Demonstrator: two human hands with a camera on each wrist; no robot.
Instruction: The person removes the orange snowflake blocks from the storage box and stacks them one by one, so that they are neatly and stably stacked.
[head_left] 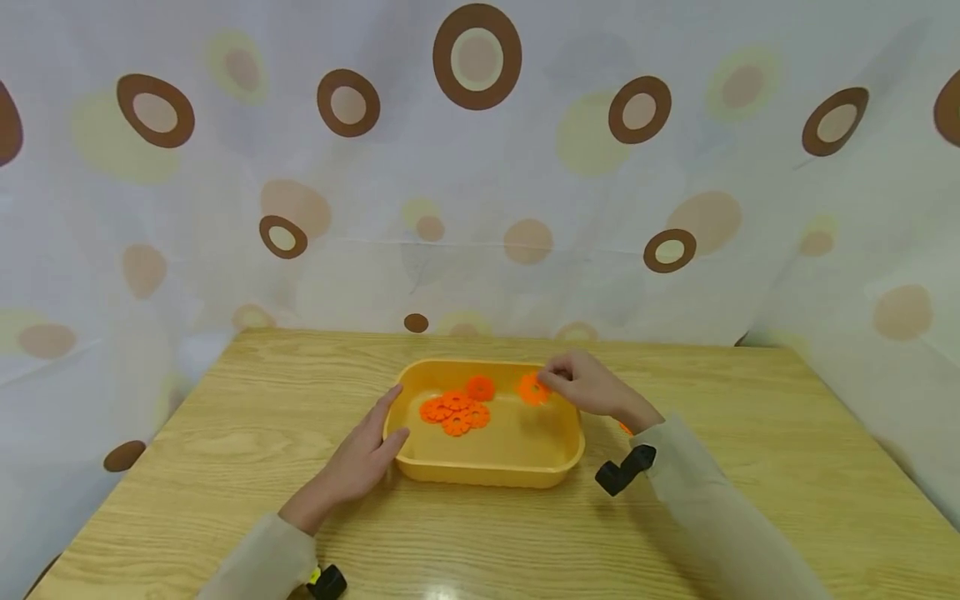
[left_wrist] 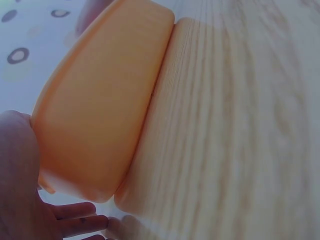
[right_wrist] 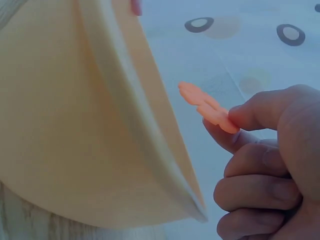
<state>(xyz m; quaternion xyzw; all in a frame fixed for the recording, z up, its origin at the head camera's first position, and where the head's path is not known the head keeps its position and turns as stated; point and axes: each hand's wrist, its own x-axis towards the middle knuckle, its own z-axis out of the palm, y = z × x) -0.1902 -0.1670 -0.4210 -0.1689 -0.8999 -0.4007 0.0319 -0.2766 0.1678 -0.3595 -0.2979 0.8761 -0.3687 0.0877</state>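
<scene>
A yellow plastic tub [head_left: 480,475] stands on the table, several orange notched discs [head_left: 456,414] lying in its left half. Between thumb and index finger, my right hand [head_left: 588,385] pinches one orange notched disc [head_left: 532,388] over the tub's back right corner. The right wrist view shows that disc [right_wrist: 207,106] nearly edge-on beyond the rim, the other fingers curled. My left hand [head_left: 360,458] rests against the tub's left end, thumb at the rim. In the left wrist view its fingers [left_wrist: 80,220] extend beside the tub wall [left_wrist: 100,115].
Partly hidden by my right wrist, another orange piece [head_left: 625,428] lies on the wooden table [head_left: 720,417] to the right of the tub. A white sheet with brown and yellow spots [head_left: 480,183] hangs behind the table. A black wrist mount [head_left: 626,469] sits at my right cuff.
</scene>
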